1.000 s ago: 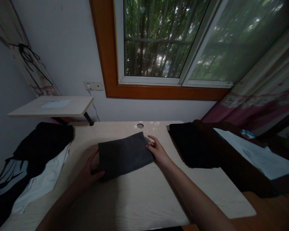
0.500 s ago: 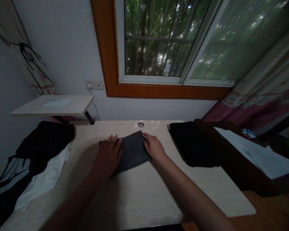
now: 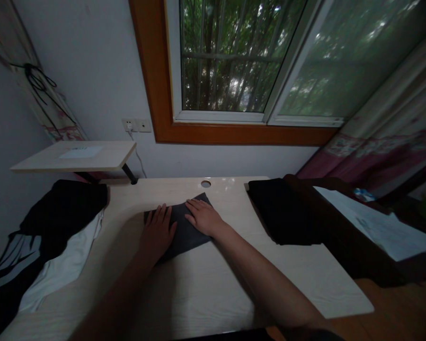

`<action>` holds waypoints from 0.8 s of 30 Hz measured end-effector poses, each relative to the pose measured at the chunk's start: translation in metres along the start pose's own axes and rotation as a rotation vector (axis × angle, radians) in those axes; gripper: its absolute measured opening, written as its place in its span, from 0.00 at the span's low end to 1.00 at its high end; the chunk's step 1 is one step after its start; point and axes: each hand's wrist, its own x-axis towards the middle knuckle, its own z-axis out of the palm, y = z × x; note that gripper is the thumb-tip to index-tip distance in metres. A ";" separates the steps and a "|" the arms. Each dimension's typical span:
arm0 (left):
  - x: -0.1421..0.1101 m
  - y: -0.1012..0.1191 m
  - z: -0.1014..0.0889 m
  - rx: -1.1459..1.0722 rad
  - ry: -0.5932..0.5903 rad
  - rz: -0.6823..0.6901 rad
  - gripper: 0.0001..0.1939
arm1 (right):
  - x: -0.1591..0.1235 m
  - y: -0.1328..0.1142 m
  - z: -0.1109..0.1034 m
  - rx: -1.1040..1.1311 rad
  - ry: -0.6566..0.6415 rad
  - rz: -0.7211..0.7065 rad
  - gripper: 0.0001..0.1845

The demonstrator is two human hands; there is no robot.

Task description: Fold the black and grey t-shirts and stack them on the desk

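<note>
A dark grey folded cloth, its exact kind not clear, lies flat on the pale wooden desk. My left hand rests on its left side with the fingers stretched out. Across its upper right part lies my right hand, palm down and fingers extended. Both hands press on the cloth without gripping it, and they hide parts of its surface. The cloth's upper right corner sticks out beyond my right hand.
Black clothing and a white garment lie heaped on the left. A folded black garment is on the right. A small raised shelf stands at back left. Papers lie on a dark surface at right.
My right hand has moved left from the cloth's right edge onto its top and flattened out. My left hand stays on the left side.
</note>
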 end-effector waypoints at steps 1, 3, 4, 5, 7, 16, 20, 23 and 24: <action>-0.001 -0.005 0.000 0.006 -0.006 -0.015 0.30 | 0.000 0.002 -0.001 0.007 0.005 0.006 0.30; -0.003 -0.014 0.001 0.020 -0.022 -0.055 0.31 | -0.002 0.007 -0.003 0.019 0.017 0.023 0.31; -0.004 -0.019 0.002 0.026 -0.030 -0.075 0.31 | -0.003 0.009 -0.004 0.021 0.021 0.038 0.31; -0.005 -0.024 0.003 0.031 -0.036 -0.094 0.31 | -0.004 0.012 -0.006 0.022 0.023 0.058 0.31; -0.008 -0.034 0.005 0.032 -0.040 -0.115 0.31 | -0.007 0.020 -0.008 0.030 0.017 0.114 0.31; -0.020 -0.064 0.003 -0.056 -0.018 -0.151 0.28 | -0.025 0.064 -0.007 0.200 -0.010 0.275 0.29; -0.018 -0.077 0.003 -0.095 -0.005 -0.218 0.27 | -0.033 0.073 -0.003 0.280 0.067 0.268 0.27; -0.015 -0.089 0.005 -0.134 0.005 -0.252 0.27 | -0.042 0.076 -0.004 0.317 0.157 0.263 0.25; -0.014 -0.093 0.007 -0.149 0.019 -0.263 0.27 | -0.045 0.077 -0.005 0.324 0.180 0.260 0.25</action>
